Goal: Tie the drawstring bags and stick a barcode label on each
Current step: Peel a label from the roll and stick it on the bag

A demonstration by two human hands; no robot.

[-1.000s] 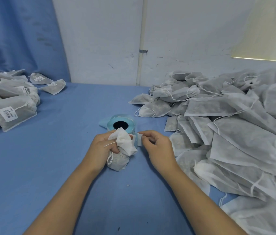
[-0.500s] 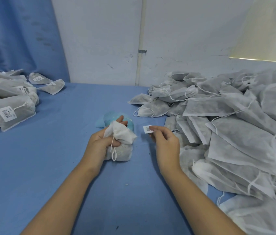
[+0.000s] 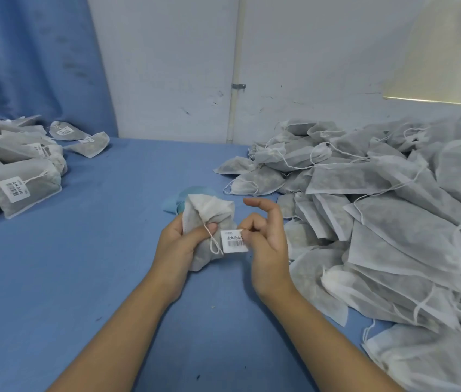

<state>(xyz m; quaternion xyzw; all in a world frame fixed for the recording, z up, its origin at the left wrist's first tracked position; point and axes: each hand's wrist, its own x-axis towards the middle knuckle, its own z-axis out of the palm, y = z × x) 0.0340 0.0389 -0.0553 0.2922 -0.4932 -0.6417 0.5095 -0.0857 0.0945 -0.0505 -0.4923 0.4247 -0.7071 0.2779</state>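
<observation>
Grips drawstring bag (image 3: pixel 203 219) in left hand (image 3: pixel 179 244) at frame centre; pinches barcode label (image 3: pixel 233 241) by its right edge in right hand (image 3: pixel 266 244), just right of the bag. Best to hold the bag taut, lay label clear of the drawstring (image 3: pixel 213 241), then smooth from one edge.

A blue cloth-covered table (image 3: pixel 104 278) meets a scuffed white wall (image 3: pixel 167 66). A thin white pipe (image 3: pixel 236 52) (held by a small metal clamp (image 3: pixel 238 86)) climbs it, and a blue fabric curtain (image 3: pixel 25 52) hangs left.
</observation>
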